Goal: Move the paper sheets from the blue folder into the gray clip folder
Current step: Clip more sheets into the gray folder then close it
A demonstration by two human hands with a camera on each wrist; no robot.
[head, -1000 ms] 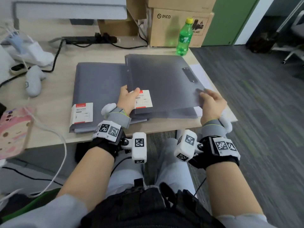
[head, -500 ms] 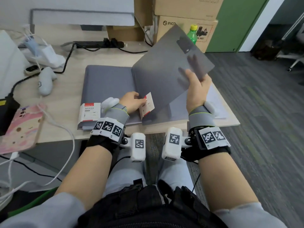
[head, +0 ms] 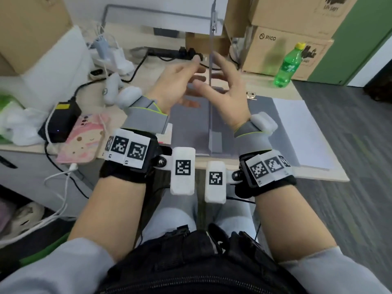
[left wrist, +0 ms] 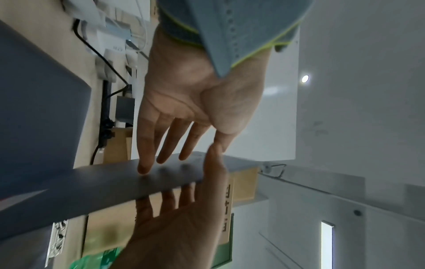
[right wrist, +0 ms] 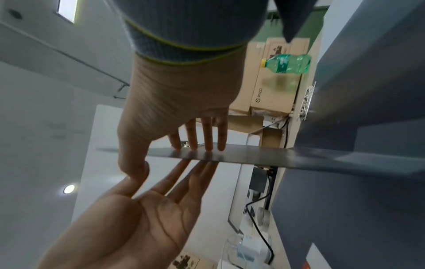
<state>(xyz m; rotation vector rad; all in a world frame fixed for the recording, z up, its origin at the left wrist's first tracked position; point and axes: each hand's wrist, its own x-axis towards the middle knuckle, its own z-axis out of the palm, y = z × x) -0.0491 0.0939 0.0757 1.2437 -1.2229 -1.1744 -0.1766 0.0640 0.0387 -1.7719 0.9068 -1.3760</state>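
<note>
The grey clip folder's cover (head: 211,60) stands upright, edge-on in the head view, hinged at the spine near the desk's front. My left hand (head: 186,79) has straight fingers (left wrist: 144,167) touching its left face. On the other side, my right hand (head: 227,81) lays straight fingers (right wrist: 208,145) against its right face, so the cover (right wrist: 253,158) is held between both. The folder's back half (head: 261,128) lies flat with a metal clip (head: 251,95) at its far end. A second grey-blue folder (head: 186,128) lies to the left. A white paper sheet (head: 297,128) sticks out on the right.
A green bottle (head: 286,66) and cardboard boxes (head: 284,49) stand at the back right. A pink phone (head: 82,141), a black charger (head: 61,119), cables and white controllers (head: 112,88) crowd the left. The desk's front edge (head: 318,177) runs just before my wrists.
The cover swung up from flat to upright. My left hand left the labelled folder corner and rose to the cover's left face. My right hand followed the cover up.
</note>
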